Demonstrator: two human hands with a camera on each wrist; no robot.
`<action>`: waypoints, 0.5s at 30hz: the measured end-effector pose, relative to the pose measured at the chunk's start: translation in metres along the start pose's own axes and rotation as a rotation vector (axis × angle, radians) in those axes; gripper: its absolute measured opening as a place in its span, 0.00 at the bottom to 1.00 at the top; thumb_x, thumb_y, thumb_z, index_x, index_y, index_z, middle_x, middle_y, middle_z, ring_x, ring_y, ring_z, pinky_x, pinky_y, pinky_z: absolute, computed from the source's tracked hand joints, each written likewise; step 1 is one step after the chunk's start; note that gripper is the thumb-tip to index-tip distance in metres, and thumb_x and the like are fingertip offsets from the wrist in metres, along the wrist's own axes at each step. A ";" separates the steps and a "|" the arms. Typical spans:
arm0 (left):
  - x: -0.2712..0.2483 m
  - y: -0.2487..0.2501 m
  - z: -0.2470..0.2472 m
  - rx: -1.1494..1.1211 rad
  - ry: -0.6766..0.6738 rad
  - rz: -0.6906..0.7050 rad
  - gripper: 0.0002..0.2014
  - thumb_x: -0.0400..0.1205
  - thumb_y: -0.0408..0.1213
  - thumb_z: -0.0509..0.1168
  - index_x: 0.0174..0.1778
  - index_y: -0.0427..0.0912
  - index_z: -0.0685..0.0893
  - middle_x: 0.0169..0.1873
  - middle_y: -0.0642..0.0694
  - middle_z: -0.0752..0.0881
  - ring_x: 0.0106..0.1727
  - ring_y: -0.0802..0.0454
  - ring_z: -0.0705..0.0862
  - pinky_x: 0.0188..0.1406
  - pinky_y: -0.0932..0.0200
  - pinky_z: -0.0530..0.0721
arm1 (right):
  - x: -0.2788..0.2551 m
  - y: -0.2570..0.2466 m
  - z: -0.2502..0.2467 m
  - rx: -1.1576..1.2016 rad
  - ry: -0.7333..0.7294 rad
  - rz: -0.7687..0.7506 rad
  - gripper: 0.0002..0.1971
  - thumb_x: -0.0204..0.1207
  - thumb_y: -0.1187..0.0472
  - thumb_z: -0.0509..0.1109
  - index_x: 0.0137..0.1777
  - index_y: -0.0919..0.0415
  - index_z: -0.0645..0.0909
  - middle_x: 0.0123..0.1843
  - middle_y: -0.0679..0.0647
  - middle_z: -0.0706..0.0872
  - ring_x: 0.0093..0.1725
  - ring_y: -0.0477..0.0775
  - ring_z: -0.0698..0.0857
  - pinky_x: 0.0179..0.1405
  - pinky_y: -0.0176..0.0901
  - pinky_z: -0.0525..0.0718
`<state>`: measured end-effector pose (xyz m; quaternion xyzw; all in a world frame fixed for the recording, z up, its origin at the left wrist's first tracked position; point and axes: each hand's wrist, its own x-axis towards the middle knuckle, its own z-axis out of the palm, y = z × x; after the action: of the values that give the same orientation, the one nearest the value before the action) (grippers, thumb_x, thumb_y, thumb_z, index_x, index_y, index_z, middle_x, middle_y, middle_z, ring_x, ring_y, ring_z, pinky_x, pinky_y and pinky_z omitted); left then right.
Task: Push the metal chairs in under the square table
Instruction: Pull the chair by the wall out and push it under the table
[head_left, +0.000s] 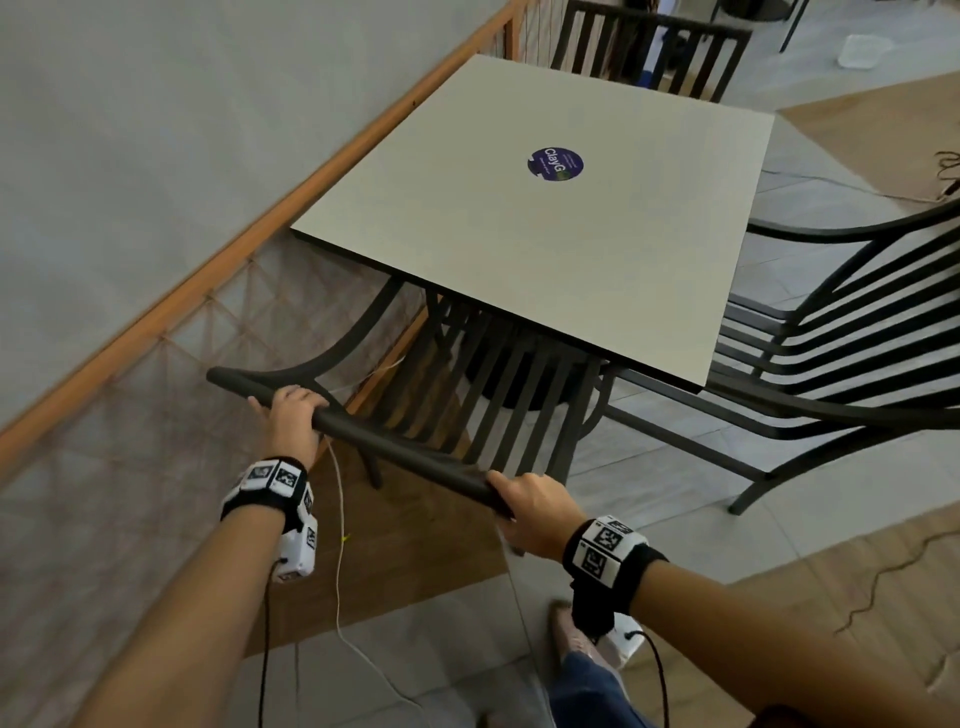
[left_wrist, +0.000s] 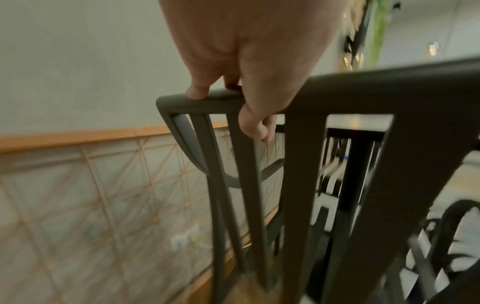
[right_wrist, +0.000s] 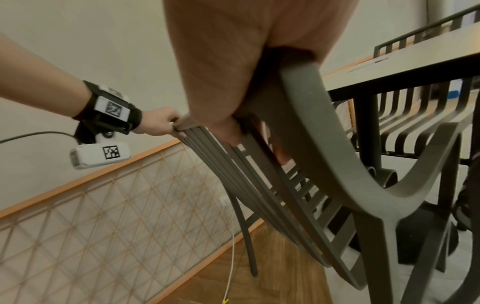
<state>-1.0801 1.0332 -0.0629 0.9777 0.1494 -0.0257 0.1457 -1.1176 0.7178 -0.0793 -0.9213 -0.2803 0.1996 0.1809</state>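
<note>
Both hands, left hand (head_left: 292, 413) and right hand (head_left: 530, 512), grip near chair's top rail (head_left: 395, 447).

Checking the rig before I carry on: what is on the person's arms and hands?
Bare forearms, no sleeves or gloves. Each wrist wears a black strap with white blocks carrying black square markers: left wrist strap, right wrist strap. A white camera unit hangs under the left wrist, trailing a black cable.

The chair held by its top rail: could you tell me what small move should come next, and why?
Probably a short further push straight toward the square table. Both the left hand and the right hand grip the top rail of the near chair. Its seat is already partly under the tabletop, but the backrest stands clear of the table edge, so room seems left.
</note>
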 end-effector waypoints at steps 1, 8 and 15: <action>-0.007 0.003 0.002 -0.104 0.067 -0.006 0.18 0.70 0.18 0.68 0.54 0.38 0.87 0.63 0.38 0.82 0.73 0.36 0.72 0.80 0.26 0.52 | -0.004 0.003 -0.004 0.028 0.014 -0.025 0.17 0.75 0.43 0.61 0.59 0.48 0.70 0.39 0.51 0.86 0.34 0.54 0.85 0.35 0.53 0.88; -0.046 0.050 0.004 -0.878 0.068 -0.492 0.33 0.82 0.38 0.63 0.81 0.46 0.57 0.78 0.39 0.66 0.74 0.39 0.74 0.74 0.38 0.74 | 0.007 0.079 -0.017 0.075 -0.023 0.070 0.14 0.82 0.48 0.54 0.64 0.51 0.70 0.40 0.48 0.84 0.39 0.51 0.85 0.40 0.50 0.87; -0.033 0.074 0.010 -1.105 -0.084 -0.694 0.38 0.84 0.29 0.59 0.83 0.49 0.43 0.78 0.38 0.69 0.66 0.35 0.81 0.43 0.36 0.89 | 0.071 0.151 0.010 -0.529 -0.412 -0.136 0.34 0.74 0.63 0.69 0.76 0.45 0.60 0.74 0.59 0.73 0.72 0.63 0.71 0.70 0.61 0.73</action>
<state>-1.0895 0.9531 -0.0485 0.6517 0.4418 -0.0288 0.6158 -1.0009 0.6444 -0.1735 -0.8560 -0.4138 0.2892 -0.1118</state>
